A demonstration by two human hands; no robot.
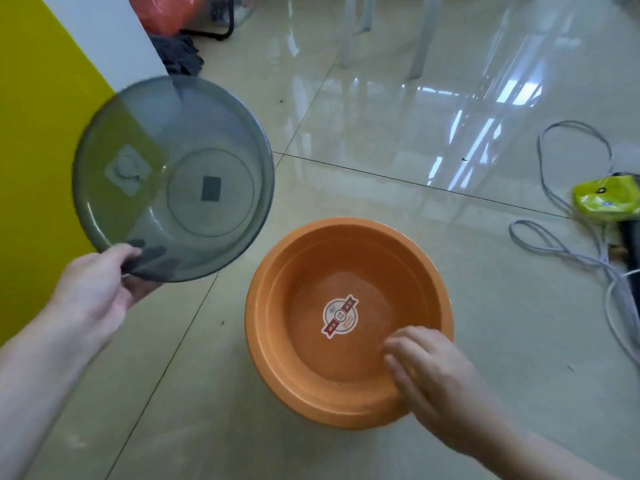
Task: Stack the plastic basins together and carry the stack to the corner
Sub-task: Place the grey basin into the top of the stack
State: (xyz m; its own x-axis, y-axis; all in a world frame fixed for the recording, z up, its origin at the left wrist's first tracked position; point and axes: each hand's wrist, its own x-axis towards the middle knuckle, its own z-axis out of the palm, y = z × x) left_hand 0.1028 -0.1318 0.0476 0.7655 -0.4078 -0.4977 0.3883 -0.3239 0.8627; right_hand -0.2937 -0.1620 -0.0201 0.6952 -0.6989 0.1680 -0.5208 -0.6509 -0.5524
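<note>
Left hand [93, 289] clamped on the near rim of a translucent grey basin [173, 178], thumb over the rim, fingers [152, 258] showing dark through the plastic from beneath. Held up off the floor [398, 161], tilted, at the left of the scene, in front of a yellow and white wall panel [41, 116]. Two stickers visible through its wall and base. Right hand [436, 382] resting on the near right rim of an orange basin [277, 341], fingers loosely curled down inside against the inner wall, not clearly gripping. Standing upright on the glossy tiled floor, near centre, just right of and below the grey one, the two apart. Round label [340, 316] stuck on its bottom. White cable [561, 251] looped at the far right beside a green packet [606, 197].
</note>
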